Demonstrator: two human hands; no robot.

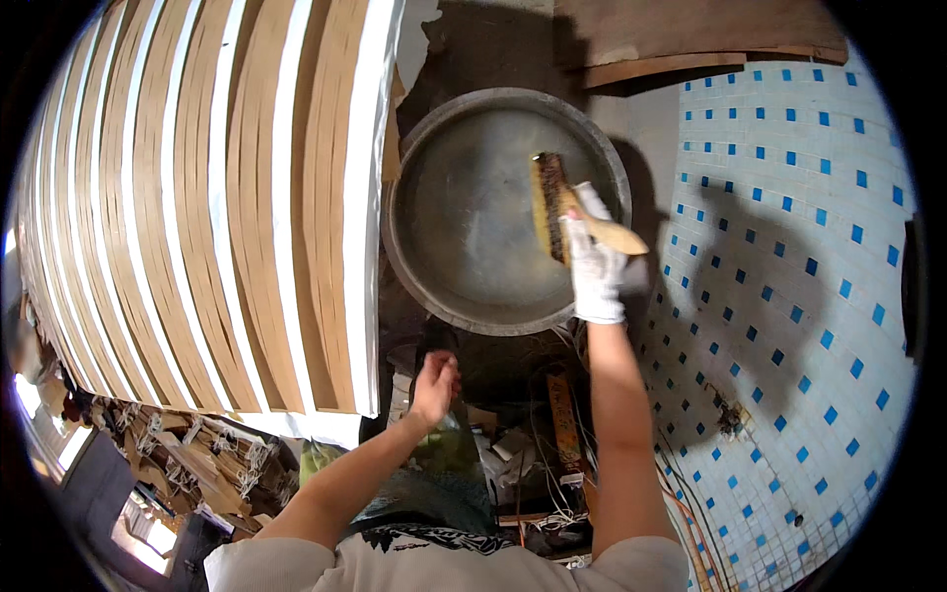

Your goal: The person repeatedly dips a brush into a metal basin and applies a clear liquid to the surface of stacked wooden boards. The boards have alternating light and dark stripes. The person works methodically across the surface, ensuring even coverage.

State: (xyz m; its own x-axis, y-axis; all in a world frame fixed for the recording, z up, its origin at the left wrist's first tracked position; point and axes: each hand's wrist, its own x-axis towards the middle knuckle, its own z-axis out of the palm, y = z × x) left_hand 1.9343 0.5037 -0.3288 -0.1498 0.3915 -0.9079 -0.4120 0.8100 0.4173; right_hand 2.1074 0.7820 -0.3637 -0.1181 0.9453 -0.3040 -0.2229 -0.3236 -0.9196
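My right hand (596, 266), in a white glove, grips a wide flat brush (548, 197) by its pale wooden handle. The brush is over the right part of a large round metal basin (509, 96), its dark and yellowish bristle edge facing left. Inside the basin lies a cloudy greyish liquid (464, 217); whether the bristles touch it I cannot tell. Bare and curled into a loose fist, my left hand (436, 387) hangs below the basin's near rim, above my legs. Nothing shows in its fingers.
On the left stands a large stack of brown strips with white bands (247, 207), close beside the basin. A wall of pale tiles with blue squares (760, 296) rises on the right. Brown boards (700, 30) lie behind. Cables (562, 513) and scraps clutter the floor near me.
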